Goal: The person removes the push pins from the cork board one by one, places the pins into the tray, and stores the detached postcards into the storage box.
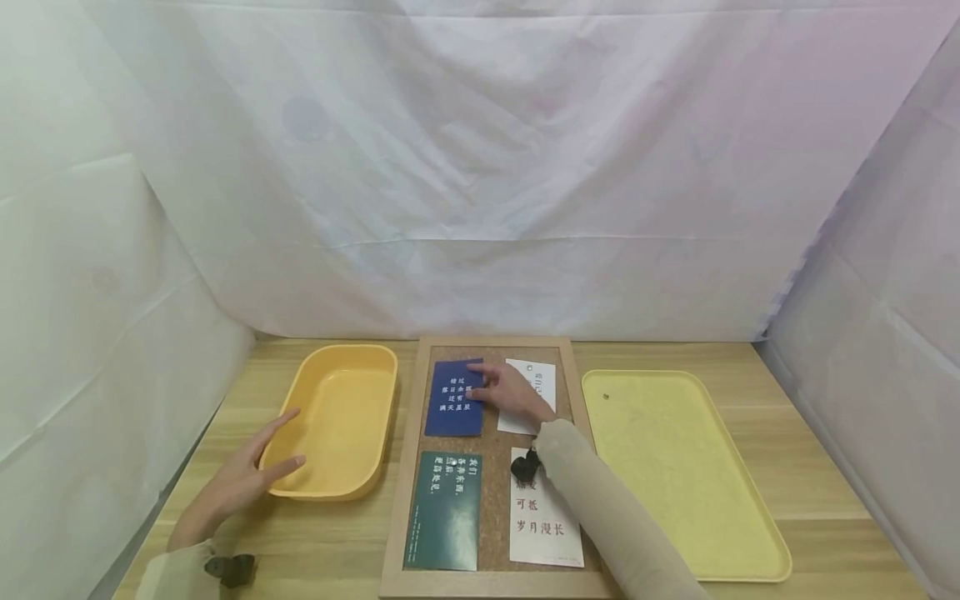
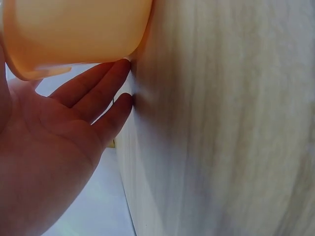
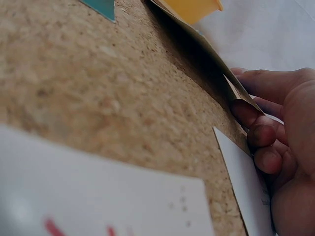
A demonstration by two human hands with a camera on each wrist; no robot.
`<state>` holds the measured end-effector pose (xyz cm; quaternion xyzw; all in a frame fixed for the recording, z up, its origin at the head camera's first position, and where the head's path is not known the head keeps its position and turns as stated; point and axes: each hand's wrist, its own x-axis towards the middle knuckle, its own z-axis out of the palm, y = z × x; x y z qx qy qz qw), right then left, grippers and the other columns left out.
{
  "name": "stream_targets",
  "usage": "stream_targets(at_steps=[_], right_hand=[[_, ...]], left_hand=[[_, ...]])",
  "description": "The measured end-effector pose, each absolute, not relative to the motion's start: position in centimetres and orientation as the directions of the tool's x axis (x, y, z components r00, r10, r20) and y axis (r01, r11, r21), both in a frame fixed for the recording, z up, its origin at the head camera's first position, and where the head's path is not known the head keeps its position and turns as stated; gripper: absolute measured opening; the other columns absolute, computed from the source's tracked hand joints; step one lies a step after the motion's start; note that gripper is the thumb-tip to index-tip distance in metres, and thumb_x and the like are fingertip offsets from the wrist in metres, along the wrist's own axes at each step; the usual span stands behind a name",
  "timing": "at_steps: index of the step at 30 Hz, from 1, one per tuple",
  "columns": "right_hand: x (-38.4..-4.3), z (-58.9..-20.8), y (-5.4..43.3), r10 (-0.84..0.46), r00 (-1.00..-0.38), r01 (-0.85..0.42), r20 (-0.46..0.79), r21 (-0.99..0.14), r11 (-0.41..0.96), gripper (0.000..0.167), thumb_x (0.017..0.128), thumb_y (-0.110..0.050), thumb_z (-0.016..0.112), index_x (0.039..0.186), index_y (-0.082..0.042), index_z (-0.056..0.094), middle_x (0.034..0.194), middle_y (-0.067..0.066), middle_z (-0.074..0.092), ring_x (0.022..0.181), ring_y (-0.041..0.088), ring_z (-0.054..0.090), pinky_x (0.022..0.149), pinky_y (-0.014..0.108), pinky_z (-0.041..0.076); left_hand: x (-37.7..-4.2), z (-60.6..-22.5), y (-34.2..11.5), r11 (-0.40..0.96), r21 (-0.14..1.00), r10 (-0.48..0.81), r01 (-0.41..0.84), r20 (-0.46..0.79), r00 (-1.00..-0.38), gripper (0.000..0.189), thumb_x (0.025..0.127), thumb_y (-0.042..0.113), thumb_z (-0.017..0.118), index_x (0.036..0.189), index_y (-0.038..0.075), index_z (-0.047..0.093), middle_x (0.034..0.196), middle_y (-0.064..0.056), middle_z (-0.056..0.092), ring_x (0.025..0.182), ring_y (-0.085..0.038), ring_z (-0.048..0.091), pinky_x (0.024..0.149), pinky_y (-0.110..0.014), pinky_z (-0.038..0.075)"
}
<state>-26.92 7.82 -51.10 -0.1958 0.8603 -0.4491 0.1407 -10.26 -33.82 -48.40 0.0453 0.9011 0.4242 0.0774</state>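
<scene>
In the head view, my right hand [image 1: 512, 392] pinches the right edge of a blue postcard [image 1: 453, 417] at the upper left of a framed cork board [image 1: 495, 442]. The right wrist view shows the card's edge raised off the cork, with curled fingertips [image 3: 261, 135] beneath it. At the left, my left hand [image 1: 243, 471] rests at the near left side of a deep yellow basin [image 1: 363, 492], fingers fairly straight. From the left wrist camera, those fingers [image 2: 106, 88] lie along the basin's outer wall, tips at the wooden table.
A green postcard [image 1: 442, 517] and two white postcards [image 1: 546, 533] lie on the board, one partly behind my right hand. Small pushpins show on the green card and the upper white card. A pale yellow tray [image 1: 675, 467] with one small pin [image 1: 606, 397] stands right.
</scene>
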Motion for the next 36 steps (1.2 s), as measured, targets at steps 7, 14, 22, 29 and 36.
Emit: stream_targets(at_steps=[7,14,22,29,36], right_hand=[[-27.0,-51.1,7.7,-0.463,-0.885,-0.221,-0.058,-0.822,0.524,0.059,0.088,-0.03,0.075,0.141,-0.014,0.056,0.085,0.002,0.063,0.069,0.015,0.053,0.07,0.029,0.045],[-27.0,-50.7,7.5,-0.463,-0.883,-0.224,-0.069,-0.806,0.548,0.059,0.089,-0.031,0.074,0.142,-0.014,0.056,0.086,0.001,0.063,0.073,0.016,0.056,0.071,0.03,0.045],[-27.1,-50.4,7.2,-0.469,-0.88,-0.237,-0.075,-0.787,0.57,0.06,0.088,-0.03,0.074,0.143,-0.014,0.054,0.089,0.003,0.062,0.078,0.017,0.056,0.074,0.031,0.046],[-27.0,-50.2,6.7,-0.456,-0.886,-0.244,-0.081,-0.755,0.609,0.059,0.089,-0.029,0.074,0.143,-0.016,0.054,0.107,0.01,0.065,0.09,0.021,0.057,0.085,0.038,0.048],[-26.8,-50.2,6.5,-0.427,-0.901,-0.224,-0.079,-0.758,0.613,0.057,0.089,-0.029,0.074,0.142,-0.017,0.055,0.14,0.015,0.056,0.125,0.03,0.054,0.103,0.049,0.045]], left_hand=[[-10.3,-48.5,-33.9,0.649,0.761,0.142,0.011,-0.106,-0.984,0.08,0.096,0.037,0.064,0.16,0.023,0.018,0.162,-0.028,0.012,0.141,-0.062,0.009,0.096,-0.085,0.016],[-10.4,-48.5,-34.0,0.655,0.755,0.141,0.002,-0.12,-0.983,0.079,0.096,0.038,0.063,0.16,0.024,0.017,0.162,-0.027,0.011,0.141,-0.062,0.009,0.096,-0.085,0.016],[-10.6,-48.4,-34.1,0.667,0.745,0.134,-0.004,-0.126,-0.983,0.079,0.096,0.04,0.064,0.159,0.025,0.019,0.163,-0.025,0.013,0.142,-0.06,0.011,0.097,-0.084,0.018],[-10.6,-48.4,-34.1,0.668,0.744,0.128,-0.019,-0.14,-0.982,0.079,0.096,0.041,0.063,0.159,0.027,0.018,0.163,-0.025,0.012,0.142,-0.06,0.01,0.098,-0.083,0.018],[-10.7,-48.4,-34.0,0.666,0.746,0.147,0.008,-0.121,-0.982,0.078,0.097,0.039,0.063,0.16,0.023,0.018,0.163,-0.025,0.012,0.142,-0.061,0.01,0.097,-0.084,0.017]])
